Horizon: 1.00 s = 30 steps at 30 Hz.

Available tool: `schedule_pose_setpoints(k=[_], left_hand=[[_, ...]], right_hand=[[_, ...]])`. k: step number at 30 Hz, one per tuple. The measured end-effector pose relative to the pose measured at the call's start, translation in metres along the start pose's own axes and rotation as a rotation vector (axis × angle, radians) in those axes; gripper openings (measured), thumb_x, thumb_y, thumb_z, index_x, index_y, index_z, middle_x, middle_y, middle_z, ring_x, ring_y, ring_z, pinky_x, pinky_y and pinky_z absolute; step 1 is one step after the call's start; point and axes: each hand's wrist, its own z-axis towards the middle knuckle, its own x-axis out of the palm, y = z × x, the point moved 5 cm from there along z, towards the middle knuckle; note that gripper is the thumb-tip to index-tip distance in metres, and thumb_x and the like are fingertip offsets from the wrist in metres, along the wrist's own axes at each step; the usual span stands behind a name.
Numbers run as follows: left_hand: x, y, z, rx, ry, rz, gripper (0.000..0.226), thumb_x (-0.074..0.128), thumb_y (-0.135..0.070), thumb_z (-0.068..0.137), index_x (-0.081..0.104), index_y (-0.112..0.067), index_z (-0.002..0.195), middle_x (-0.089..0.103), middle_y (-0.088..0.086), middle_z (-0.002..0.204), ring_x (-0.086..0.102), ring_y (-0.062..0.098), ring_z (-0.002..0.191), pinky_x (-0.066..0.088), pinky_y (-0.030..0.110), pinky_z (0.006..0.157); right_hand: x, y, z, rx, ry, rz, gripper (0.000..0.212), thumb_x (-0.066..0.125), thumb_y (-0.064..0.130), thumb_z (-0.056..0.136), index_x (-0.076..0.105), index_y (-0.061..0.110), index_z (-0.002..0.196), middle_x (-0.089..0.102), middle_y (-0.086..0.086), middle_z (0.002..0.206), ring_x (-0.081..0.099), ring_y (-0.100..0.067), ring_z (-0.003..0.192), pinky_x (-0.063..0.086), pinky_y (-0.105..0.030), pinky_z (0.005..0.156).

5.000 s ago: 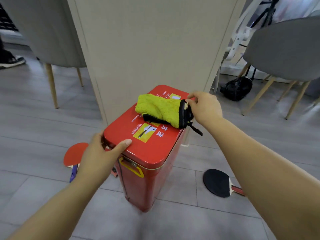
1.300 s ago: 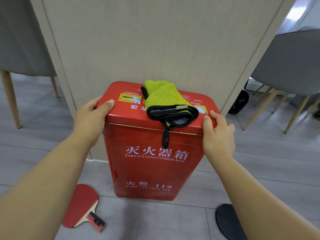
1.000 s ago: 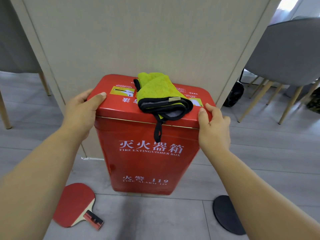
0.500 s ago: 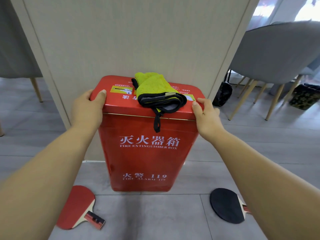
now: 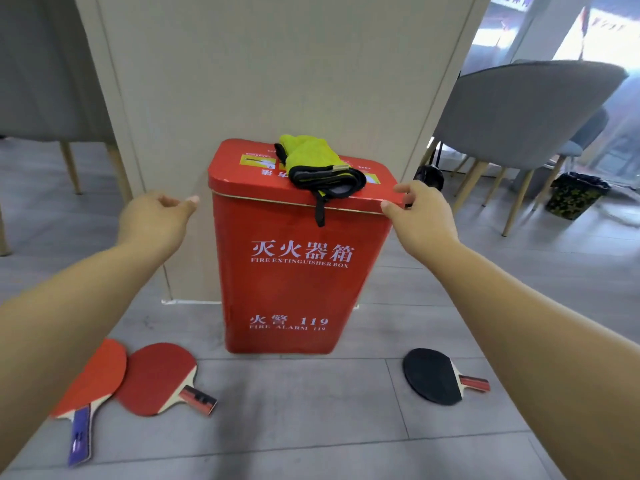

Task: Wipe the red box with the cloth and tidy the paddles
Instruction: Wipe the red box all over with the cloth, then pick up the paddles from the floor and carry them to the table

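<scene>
Left hand (image 5: 152, 220) has released the red box (image 5: 294, 271), fingers loose; right hand (image 5: 419, 216) still pinches its corner.

The red box (image 5: 298, 278) stands upright on the floor (image 5: 311, 427) against a beige panel (image 5: 277, 64). The yellow cloth (image 5: 311, 155) lies folded on its lid, strap hanging over the front edge. The right hand (image 5: 420, 220) pinches the lid's right corner. The left hand (image 5: 152, 220) hovers just beside the left edge, holding nothing. Two red paddles (image 5: 157, 375) overlap at left, and a black paddle (image 5: 431, 375) lies at right.

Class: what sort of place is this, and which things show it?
Probably an office lounge or break area: a red metal fire-extinguisher box by a beige panel wall, grey upholstered chairs on wooden legs, and red and black table-tennis paddles on the grey plank floor.
</scene>
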Motion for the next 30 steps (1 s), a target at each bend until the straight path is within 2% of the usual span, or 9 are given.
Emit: schedule_pose_setpoints(k=[2, 5, 11, 13, 16, 21, 26, 28, 30], left_hand=[[0.001, 0.032, -0.017, -0.025, 0.057, -0.024, 0.031, 0.062, -0.041, 0.086, 0.065, -0.01, 0.089, 0.064, 0.008, 0.085, 0.058, 0.027, 0.084, 0.043, 0.033, 0.076], [0.007, 0.083, -0.049, -0.054, 0.163, -0.065, 0.021, 0.066, -0.031, 0.085, 0.065, -0.01, 0.084, 0.063, 0.008, 0.078, 0.057, 0.026, 0.076, 0.043, 0.034, 0.074], [0.001, 0.197, -0.106, -0.216, 0.329, -0.081, 0.012, 0.068, -0.023, 0.084, 0.065, -0.018, 0.073, 0.065, 0.001, 0.069, 0.055, 0.022, 0.066, 0.042, 0.032, 0.068], [-0.007, 0.235, -0.124, -0.256, 0.364, -0.061, 0.014, 0.069, -0.019, 0.083, 0.064, -0.019, 0.07, 0.066, 0.001, 0.07, 0.059, 0.021, 0.069, 0.044, 0.032, 0.067], [-0.02, 0.291, -0.143, -0.319, 0.408, -0.016, 0.011, 0.068, -0.016, 0.083, 0.064, -0.016, 0.073, 0.065, 0.0, 0.072, 0.061, 0.019, 0.073, 0.041, 0.024, 0.063], [-0.043, 0.361, -0.14, -0.437, 0.388, 0.039, 0.01, 0.065, -0.026, 0.085, 0.066, -0.017, 0.081, 0.067, -0.003, 0.079, 0.061, 0.018, 0.08, 0.039, 0.027, 0.068], [-0.042, 0.406, -0.136, -0.492, 0.347, 0.117, 0.014, 0.062, -0.027, 0.087, 0.064, -0.014, 0.091, 0.065, -0.001, 0.084, 0.055, 0.008, 0.07, 0.035, 0.017, 0.056], [-0.034, 0.421, -0.14, -0.514, 0.332, 0.127, 0.016, 0.062, -0.026, 0.087, 0.062, -0.012, 0.096, 0.063, 0.001, 0.087, 0.056, 0.015, 0.074, 0.037, 0.022, 0.058], [-0.028, 0.435, -0.141, -0.509, 0.298, 0.151, 0.021, 0.064, -0.024, 0.086, 0.061, -0.008, 0.1, 0.062, 0.005, 0.09, 0.058, 0.024, 0.083, 0.039, 0.027, 0.067]], right_hand=[[0.007, 0.007, -0.026, -0.068, 0.008, -0.006, 0.028, 0.059, 0.03, 0.09, 0.058, 0.022, 0.117, 0.057, -0.002, 0.114, 0.053, -0.013, 0.092, 0.042, -0.028, 0.082], [0.036, 0.01, -0.068, -0.095, 0.076, -0.001, 0.019, 0.059, 0.026, 0.09, 0.06, 0.024, 0.109, 0.061, 0.003, 0.104, 0.055, -0.012, 0.091, 0.044, -0.027, 0.08], [0.131, 0.014, -0.143, -0.05, 0.339, -0.029, 0.012, 0.061, 0.024, 0.089, 0.063, 0.024, 0.101, 0.063, 0.007, 0.089, 0.057, -0.01, 0.082, 0.045, -0.025, 0.076], [0.167, 0.019, -0.165, -0.029, 0.423, -0.019, 0.009, 0.062, 0.024, 0.088, 0.064, 0.025, 0.097, 0.064, 0.009, 0.087, 0.057, -0.01, 0.079, 0.044, -0.024, 0.075], [0.217, 0.034, -0.193, -0.033, 0.548, -0.053, 0.01, 0.063, 0.023, 0.088, 0.065, 0.024, 0.098, 0.065, 0.008, 0.09, 0.057, -0.01, 0.081, 0.04, -0.021, 0.074], [0.283, 0.054, -0.223, -0.01, 0.709, -0.116, 0.012, 0.063, 0.024, 0.089, 0.065, 0.022, 0.1, 0.063, 0.007, 0.089, 0.055, -0.007, 0.075, 0.04, -0.018, 0.066], [0.31, 0.045, -0.241, 0.015, 0.779, -0.156, 0.005, 0.061, 0.031, 0.09, 0.061, 0.032, 0.095, 0.061, 0.014, 0.091, 0.057, -0.003, 0.081, 0.043, -0.018, 0.067], [0.322, 0.034, -0.249, -0.001, 0.802, -0.19, 0.003, 0.06, 0.033, 0.09, 0.059, 0.036, 0.09, 0.06, 0.017, 0.089, 0.056, 0.0, 0.08, 0.043, -0.016, 0.067], [0.339, 0.02, -0.256, -0.011, 0.837, -0.209, 0.006, 0.06, 0.034, 0.09, 0.057, 0.039, 0.087, 0.06, 0.018, 0.088, 0.057, -0.001, 0.081, 0.049, -0.024, 0.075]])
